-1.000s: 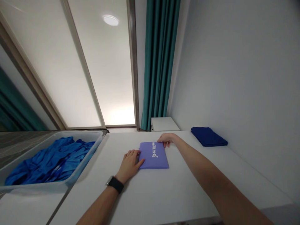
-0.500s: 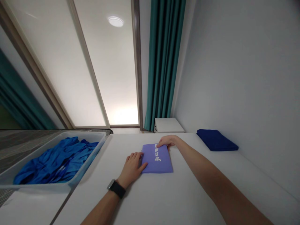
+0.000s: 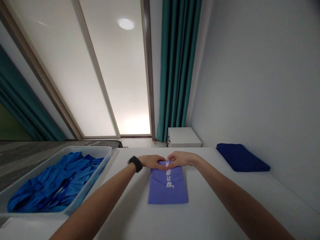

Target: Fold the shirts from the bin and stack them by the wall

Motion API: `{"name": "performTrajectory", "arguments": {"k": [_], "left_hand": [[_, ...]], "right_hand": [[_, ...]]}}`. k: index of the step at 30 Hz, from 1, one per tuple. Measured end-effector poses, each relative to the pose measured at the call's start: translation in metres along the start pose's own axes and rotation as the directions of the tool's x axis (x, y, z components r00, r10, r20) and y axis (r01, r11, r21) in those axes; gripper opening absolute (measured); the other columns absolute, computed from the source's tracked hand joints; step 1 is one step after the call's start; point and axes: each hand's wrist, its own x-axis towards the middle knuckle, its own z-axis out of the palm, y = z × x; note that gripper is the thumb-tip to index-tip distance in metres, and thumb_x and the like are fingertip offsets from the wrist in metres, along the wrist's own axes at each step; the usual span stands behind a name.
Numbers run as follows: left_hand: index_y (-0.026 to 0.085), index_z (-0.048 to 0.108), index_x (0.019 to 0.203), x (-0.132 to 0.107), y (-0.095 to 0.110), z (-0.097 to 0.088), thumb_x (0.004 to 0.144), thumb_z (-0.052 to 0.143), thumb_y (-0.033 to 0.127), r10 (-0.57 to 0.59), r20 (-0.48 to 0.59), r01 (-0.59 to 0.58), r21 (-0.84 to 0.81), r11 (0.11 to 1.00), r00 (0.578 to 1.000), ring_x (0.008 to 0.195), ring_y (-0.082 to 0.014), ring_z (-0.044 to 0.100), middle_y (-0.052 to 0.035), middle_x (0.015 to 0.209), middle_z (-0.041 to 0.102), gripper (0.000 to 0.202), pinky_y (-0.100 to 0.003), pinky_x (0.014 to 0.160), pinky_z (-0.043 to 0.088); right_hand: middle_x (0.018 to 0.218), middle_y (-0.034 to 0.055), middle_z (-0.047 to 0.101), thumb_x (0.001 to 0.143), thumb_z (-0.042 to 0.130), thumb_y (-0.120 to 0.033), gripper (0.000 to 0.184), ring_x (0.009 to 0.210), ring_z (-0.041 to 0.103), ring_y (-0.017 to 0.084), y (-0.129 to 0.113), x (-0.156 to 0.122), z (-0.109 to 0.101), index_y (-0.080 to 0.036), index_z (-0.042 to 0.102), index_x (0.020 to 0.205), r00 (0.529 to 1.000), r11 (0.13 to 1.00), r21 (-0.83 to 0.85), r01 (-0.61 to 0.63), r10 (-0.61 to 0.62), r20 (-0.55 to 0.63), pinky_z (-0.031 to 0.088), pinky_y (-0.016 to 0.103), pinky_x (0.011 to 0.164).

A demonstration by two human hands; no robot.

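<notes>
The left hand [image 3: 153, 162] and right hand [image 3: 182, 159] pinch the far edge of the purple cloth [image 3: 160, 191] on the desk [image 3: 205, 208], hiding some white writing [image 3: 169, 184]. A folded dark blue cloth [image 3: 242, 158] lies near the wall [image 3: 262, 83], and a tub [image 3: 92, 182] of blue clothes [image 3: 57, 183] sits on the left.

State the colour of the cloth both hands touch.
The folded cloth is purple with white lettering, seen in the head view.

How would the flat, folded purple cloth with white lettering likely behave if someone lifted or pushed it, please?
The flat, folded purple cloth with white lettering is probably floppy and may unfold, since nothing visible fastens it. It looks thin, so likely light. Lying flat on the smooth white table, it would probably slide rather than roll.
</notes>
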Motion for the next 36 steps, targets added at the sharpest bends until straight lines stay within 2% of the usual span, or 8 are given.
{"name": "performTrajectory", "arguments": {"k": [3, 5, 10, 14, 26, 28, 32, 36], "left_hand": [[0.018, 0.075, 0.09, 0.006, -0.004, -0.011, 0.067, 0.077, 0.052, -0.102, 0.242, 0.152, -0.2, 0.968, 0.965, 0.08, -0.0243, 0.069, -0.0064, 0.087, 0.075, 0.04, -0.03, 0.074, 0.052], [0.019, 0.074, 0.086, 0.005, -0.012, -0.01, 0.064, 0.082, 0.046, -0.105, 0.261, 0.199, -0.365, 0.91, 0.96, 0.074, -0.0199, 0.069, -0.0041, 0.082, 0.074, 0.035, -0.027, 0.07, 0.051], [0.018, 0.07, 0.091, 0.002, -0.024, 0.018, 0.065, 0.086, 0.029, -0.048, 0.03, 0.052, -0.825, 0.562, 0.998, 0.076, -0.0135, 0.068, -0.0031, 0.091, 0.073, 0.033, -0.023, 0.074, 0.052], [0.013, 0.068, 0.107, 0.012, -0.02, 0.046, 0.07, 0.084, 0.028, -0.063, -0.119, -0.09, -0.934, 0.345, 0.991, 0.089, -0.0197, 0.07, -0.0133, 0.106, 0.072, 0.043, -0.031, 0.088, 0.052], [0.011, 0.068, 0.106, 0.073, 0.02, 0.067, 0.067, 0.087, 0.024, -0.079, -0.122, -0.088, -0.937, 0.338, 0.989, 0.086, -0.0195, 0.071, -0.0146, 0.106, 0.073, 0.045, -0.032, 0.086, 0.054], [0.011, 0.067, 0.106, 0.084, 0.031, 0.073, 0.066, 0.087, 0.023, -0.073, -0.107, -0.079, -0.946, 0.315, 0.992, 0.084, -0.0187, 0.071, -0.0147, 0.104, 0.073, 0.046, -0.031, 0.084, 0.055], [0.012, 0.067, 0.107, 0.1, 0.053, 0.081, 0.07, 0.085, 0.022, -0.029, -0.075, -0.063, -0.955, 0.29, 0.997, 0.086, -0.0192, 0.071, -0.0141, 0.106, 0.072, 0.043, -0.031, 0.084, 0.055], [0.013, 0.067, 0.104, 0.113, 0.074, 0.086, 0.07, 0.084, 0.022, 0.013, -0.047, -0.049, -0.96, 0.277, 0.999, 0.087, -0.0195, 0.07, -0.0129, 0.106, 0.072, 0.04, -0.031, 0.085, 0.054]], "right_hand": [[0.067, -0.0041, 0.061, 0.063, 0.076, -0.043, 0.032, 0.065, 0.055, 0.013, 0.003, -0.006, -0.002, -0.018, 0.059, 0.075, 1.0, 1.0, 0.016, 0.023, -0.024, 0.014, 0.038, 0.021, 0.056], [0.067, -0.0039, 0.062, 0.062, 0.076, -0.043, 0.033, 0.065, 0.055, 0.013, 0.007, -0.008, -0.005, -0.018, 0.059, 0.075, 1.0, 0.999, 0.039, 0.012, -0.013, 0.004, 0.039, 0.022, 0.056], [0.067, -0.0037, 0.063, 0.062, 0.077, -0.043, 0.035, 0.063, 0.054, 0.012, 0.018, -0.012, -0.016, -0.018, 0.057, 0.074, 0.997, 0.99, 0.142, 0.002, 0.01, -0.081, 0.038, 0.023, 0.057], [0.069, -0.0016, 0.066, 0.06, 0.08, -0.044, 0.037, 0.063, 0.056, 0.013, 0.033, -0.018, -0.024, -0.018, 0.058, 0.075, 0.986, 0.971, 0.24, 0.008, 0.032, -0.163, 0.039, 0.023, 0.058], [0.065, -0.0037, 0.057, 0.068, 0.075, -0.048, 0.035, 0.056, 0.049, 0.009, 0.103, -0.07, -0.034, -0.019, 0.06, 0.08, 0.807, 0.873, 0.468, 0.138, 0.175, -0.565, 0.031, 0.02, 0.049], [0.071, -0.0027, 0.06, 0.073, 0.071, -0.053, 0.039, 0.06, 0.054, 0.011, 0.111, -0.085, -0.032, -0.02, 0.062, 0.092, 0.774, 0.787, 0.584, 0.198, 0.239, -0.586, 0.037, 0.021, 0.052], [0.087, 0.0026, 0.069, 0.078, 0.066, -0.059, 0.05, 0.08, 0.066, 0.019, 0.125, -0.116, -0.019, -0.022, 0.06, 0.111, 0.793, 0.496, 0.798, 0.344, 0.301, -0.529, 0.051, 0.034, 0.073], [0.101, 0.0084, 0.072, 0.078, 0.068, -0.057, 0.048, 0.095, 0.067, 0.025, 0.131, -0.146, -0.001, -0.019, 0.063, 0.108, 0.83, 0.383, 0.842, 0.38, 0.259, -0.493, 0.05, 0.041, 0.09]]}}
